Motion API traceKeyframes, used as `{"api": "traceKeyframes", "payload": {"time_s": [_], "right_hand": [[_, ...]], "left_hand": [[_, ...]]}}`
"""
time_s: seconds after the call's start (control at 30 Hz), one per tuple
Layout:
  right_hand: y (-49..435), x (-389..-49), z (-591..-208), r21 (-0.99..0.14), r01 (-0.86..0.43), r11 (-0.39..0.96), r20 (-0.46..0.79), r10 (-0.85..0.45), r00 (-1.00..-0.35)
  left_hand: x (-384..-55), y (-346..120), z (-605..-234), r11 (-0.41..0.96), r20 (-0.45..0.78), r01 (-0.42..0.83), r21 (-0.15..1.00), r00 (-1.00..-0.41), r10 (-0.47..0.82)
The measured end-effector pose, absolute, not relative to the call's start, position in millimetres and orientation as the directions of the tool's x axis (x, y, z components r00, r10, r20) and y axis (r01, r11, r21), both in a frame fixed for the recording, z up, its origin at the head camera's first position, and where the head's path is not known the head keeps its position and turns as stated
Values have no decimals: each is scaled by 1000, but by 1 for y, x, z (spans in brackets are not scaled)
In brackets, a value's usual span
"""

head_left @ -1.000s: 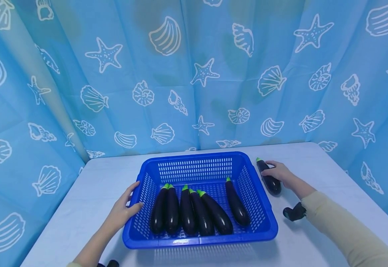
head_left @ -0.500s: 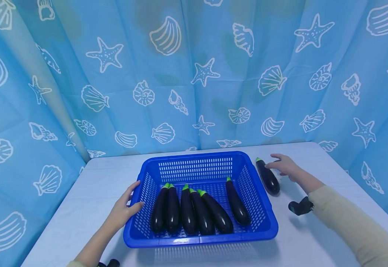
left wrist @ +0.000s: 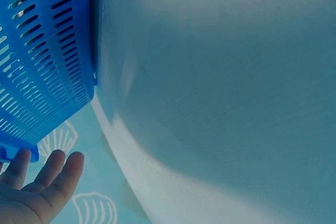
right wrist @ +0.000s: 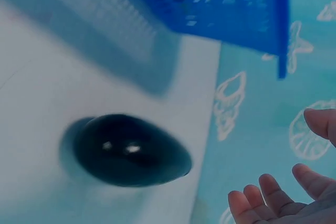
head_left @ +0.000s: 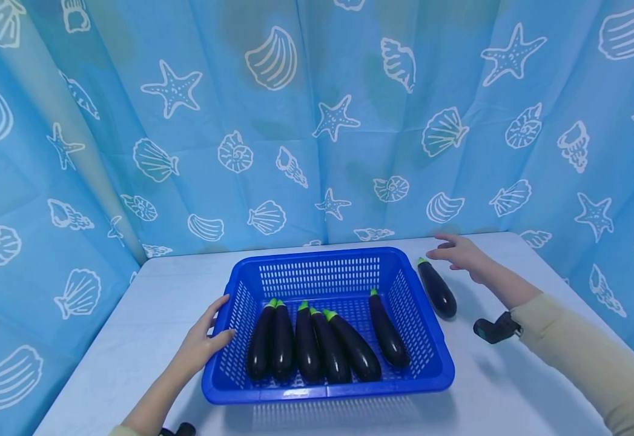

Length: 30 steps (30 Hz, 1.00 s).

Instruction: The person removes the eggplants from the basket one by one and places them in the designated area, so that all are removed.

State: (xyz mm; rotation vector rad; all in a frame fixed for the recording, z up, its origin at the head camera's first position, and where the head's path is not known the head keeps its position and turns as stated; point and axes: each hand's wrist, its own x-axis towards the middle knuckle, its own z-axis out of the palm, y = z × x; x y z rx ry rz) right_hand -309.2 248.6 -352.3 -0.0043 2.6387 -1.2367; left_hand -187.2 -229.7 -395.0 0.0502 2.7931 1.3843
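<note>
My left hand [head_left: 201, 339] rests on the left rim of a blue plastic basket [head_left: 295, 396], thumb over the edge. Its fingers [left wrist: 60, 179] look loosely straight beside the basket wall in the left wrist view. Inside the basket lie several dark eggplants with green stem ends, one eggplant [head_left: 387, 333] apart at the right. Another eggplant [head_left: 438, 290] lies on the table just outside the basket's right wall; its rounded end shows in the right wrist view. My right hand [head_left: 466, 257] hovers near its green tip, fingers spread and holding nothing.
A white-covered table [head_left: 518, 290] bears the basket. Blue curtains [head_left: 317, 181] with white shell and starfish prints hang behind it and at both sides. A black wrist device [head_left: 496, 328] sits at the right sleeve.
My right hand has let go of the eggplant outside the basket and risen away toward the back. That eggplant lies nearly where it was. The left hand and basket stay put.
</note>
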Motion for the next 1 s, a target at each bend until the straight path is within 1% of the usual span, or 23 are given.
{"api": "traceKeyframes", "payload": {"time_s": [0.27,0.5,0.77,1.0], "right_hand": [[223,-299,-326,-769,28,639,-159,-149,-976],[196,-283,-309,-770,-3,638,-142,-175,-974],[171,-272,-297,-787,-35,616,-135,-228,-964],[151,-264,-295,-798,-68,599,-135,-287,-948]], "left_hand": [[-188,-230,-395,610,-7,16,793,-999,36],[-188,-230,-395,609,-8,15,793,-999,35],[-187,-230,-395,609,-6,20,793,-999,40],[-188,-230,-396,605,-5,23,796,-999,45]]}}
